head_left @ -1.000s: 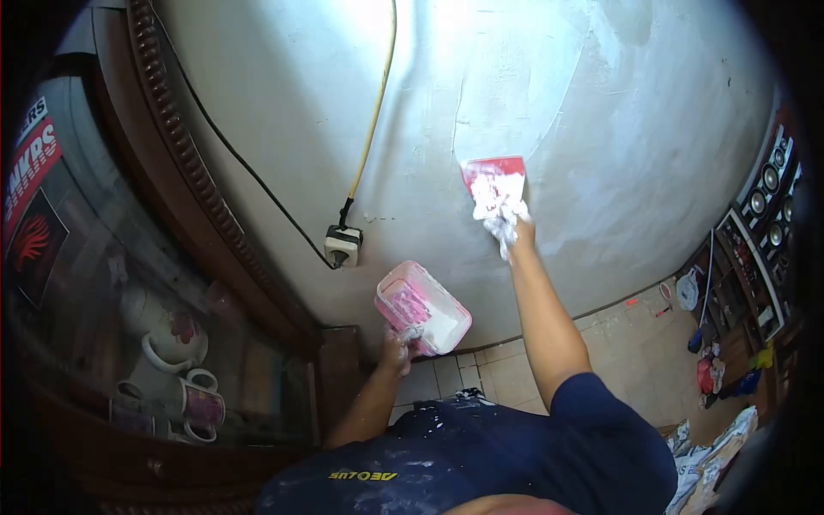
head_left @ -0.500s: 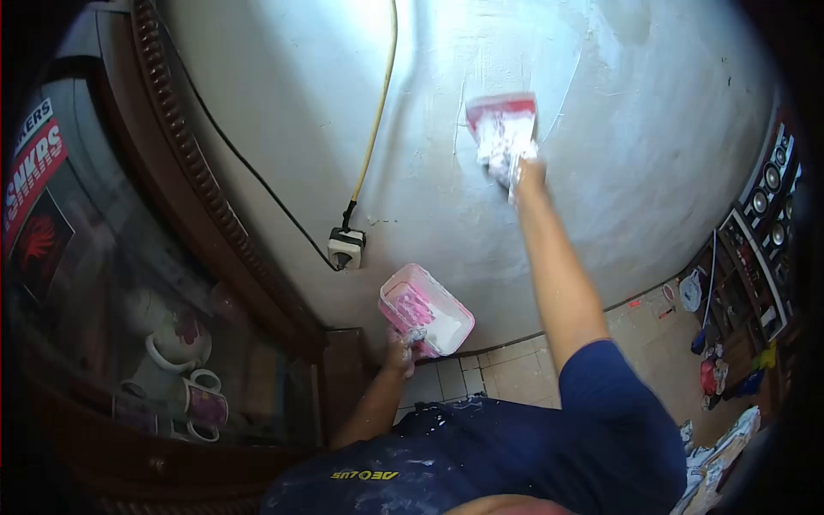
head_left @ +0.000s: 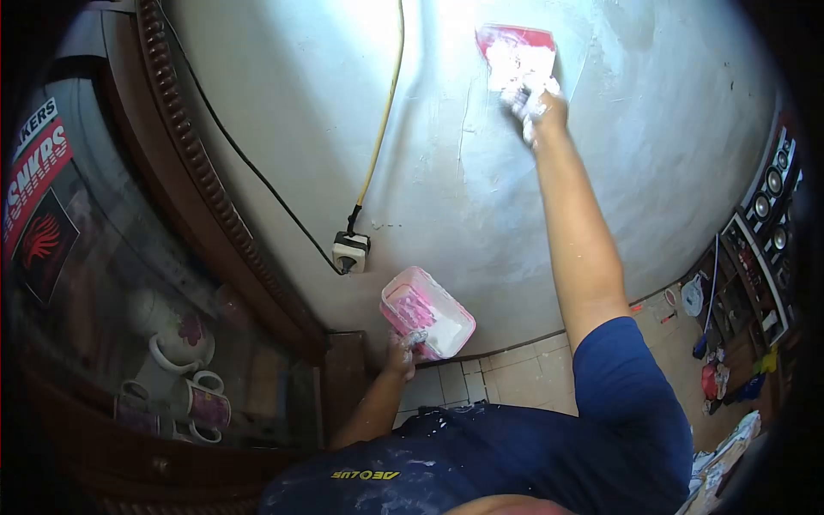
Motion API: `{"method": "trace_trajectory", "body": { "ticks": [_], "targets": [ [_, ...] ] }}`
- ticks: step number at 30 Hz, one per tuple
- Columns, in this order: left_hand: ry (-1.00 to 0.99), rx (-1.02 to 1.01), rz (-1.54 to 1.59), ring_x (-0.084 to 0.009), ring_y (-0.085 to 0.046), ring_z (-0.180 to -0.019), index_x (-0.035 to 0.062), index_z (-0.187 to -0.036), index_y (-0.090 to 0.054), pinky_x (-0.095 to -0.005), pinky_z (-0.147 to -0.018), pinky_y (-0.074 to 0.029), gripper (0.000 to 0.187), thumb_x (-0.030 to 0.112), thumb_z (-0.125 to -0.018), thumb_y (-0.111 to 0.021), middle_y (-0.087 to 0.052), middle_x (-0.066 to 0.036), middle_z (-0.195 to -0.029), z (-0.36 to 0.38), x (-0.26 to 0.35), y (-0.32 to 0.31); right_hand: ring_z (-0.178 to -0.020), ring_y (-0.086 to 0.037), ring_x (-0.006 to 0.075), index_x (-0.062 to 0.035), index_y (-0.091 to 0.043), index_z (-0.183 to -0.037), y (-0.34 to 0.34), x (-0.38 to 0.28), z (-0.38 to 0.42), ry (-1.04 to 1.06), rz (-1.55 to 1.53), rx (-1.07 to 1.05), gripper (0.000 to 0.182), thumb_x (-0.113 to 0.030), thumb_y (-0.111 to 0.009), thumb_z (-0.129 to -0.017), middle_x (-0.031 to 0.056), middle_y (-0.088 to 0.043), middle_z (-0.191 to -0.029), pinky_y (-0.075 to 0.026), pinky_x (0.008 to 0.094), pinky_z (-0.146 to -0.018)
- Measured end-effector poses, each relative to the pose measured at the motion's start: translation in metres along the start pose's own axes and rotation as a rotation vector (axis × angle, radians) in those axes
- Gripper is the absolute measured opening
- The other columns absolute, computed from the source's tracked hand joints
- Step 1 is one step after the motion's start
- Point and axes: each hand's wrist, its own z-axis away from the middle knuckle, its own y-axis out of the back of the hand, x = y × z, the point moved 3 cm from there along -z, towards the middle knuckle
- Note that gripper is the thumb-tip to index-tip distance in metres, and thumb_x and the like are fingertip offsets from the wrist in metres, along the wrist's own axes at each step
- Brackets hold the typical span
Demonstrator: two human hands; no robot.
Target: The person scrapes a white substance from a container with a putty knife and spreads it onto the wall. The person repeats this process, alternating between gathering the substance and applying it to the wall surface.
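My right hand [head_left: 539, 105], smeared with white paste, grips a red putty scraper [head_left: 519, 53] high against the pale wall [head_left: 481, 223]. White putty covers much of the scraper's face. Low in front of my body, my left hand [head_left: 403, 350] is closed on the near-left edge of a pink plastic tub [head_left: 427, 311]. The tub is tilted, with white putty inside and streaks of it on the walls. Patches and ridges of smoothed putty show on the wall around the scraper.
A power socket [head_left: 350, 252] with a yellow cable [head_left: 384, 129] and a black cord hangs on the wall. Left stands a dark wooden glass cabinet [head_left: 227, 206] holding mugs [head_left: 206, 403]. At right are a speaker [head_left: 774, 182] and shelf [head_left: 734, 283] above the tiled floor [head_left: 528, 378].
My right hand has moved the scraper upward and slightly right along the wall, with the arm stretched further. My left hand and the tub have stayed nearly in place.
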Motion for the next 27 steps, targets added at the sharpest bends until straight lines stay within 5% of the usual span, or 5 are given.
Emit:
{"method": "trace_trajectory", "body": {
  "ticks": [3, 5, 7, 18, 27],
  "targets": [
    [0.03, 0.067, -0.027, -0.0156, -0.061, -0.072, 0.0129, -0.116, -0.045, -0.031, -0.053, -0.054, 0.043, 0.016, -0.076, -0.061, -0.059, -0.004, -0.094, -0.01, -0.019, 0.019, -0.062, -0.062, 0.0194, 0.0039, -0.055, -0.103, 0.05, 0.076, 0.071, -0.026, 0.084, 0.245, 0.025, -0.001, -0.059, -0.079, 0.0105, -0.062, -0.083, -0.052, 0.0312, -0.05],
    [0.017, 0.034, 0.033, -0.0156, -0.061, -0.073, 0.0125, -0.115, -0.044, -0.0305, -0.052, -0.054, 0.044, 0.011, -0.074, -0.06, -0.059, -0.004, -0.093, 0.002, -0.004, 0.003, -0.062, -0.061, 0.0154, 0.0013, -0.056, -0.102, 0.079, 0.116, 0.133, -0.284, 0.163, 0.345, 0.022, -0.002, -0.059, -0.081, 0.0088, -0.062, -0.08, -0.05, 0.0284, -0.048],
    [0.003, 0.009, 0.08, -0.0155, -0.061, -0.074, 0.0122, -0.115, -0.043, -0.0299, -0.05, -0.054, 0.046, 0.005, -0.072, -0.06, -0.058, -0.004, -0.092, 0.007, 0.0, 0.005, -0.065, -0.06, 0.0172, -0.0019, -0.051, -0.109, 0.104, 0.133, 0.179, -0.374, 0.152, 0.218, 0.023, -0.007, -0.052, -0.086, 0.0088, -0.06, -0.087, -0.052, 0.0307, -0.051],
    [-0.069, -0.03, 0.071, -0.0127, -0.06, -0.071, 0.0091, -0.109, -0.047, -0.0252, -0.043, -0.05, 0.043, 0.01, -0.07, -0.063, -0.059, -0.003, -0.092, -0.005, -0.002, 0.002, -0.064, -0.061, 0.0193, 0.0035, -0.049, -0.103, -0.03, -0.016, 0.048, 0.033, -0.005, 0.009, 0.02, -0.006, -0.053, -0.087, 0.0123, -0.06, -0.085, -0.054, 0.0301, -0.054],
    [0.05, 0.049, -0.007, -0.012, -0.06, -0.07, 0.0136, -0.11, -0.048, -0.0266, -0.05, -0.051, 0.044, 0.012, -0.069, -0.064, -0.059, 0.0, -0.093, -0.014, -0.024, 0.038, -0.071, -0.061, 0.0175, -0.0061, -0.045, -0.115, 0.114, 0.144, 0.184, -0.451, -0.062, 0.186, 0.028, -0.011, -0.051, -0.089, 0.0075, -0.059, -0.096, -0.053, 0.0312, -0.057]
  ]
}}
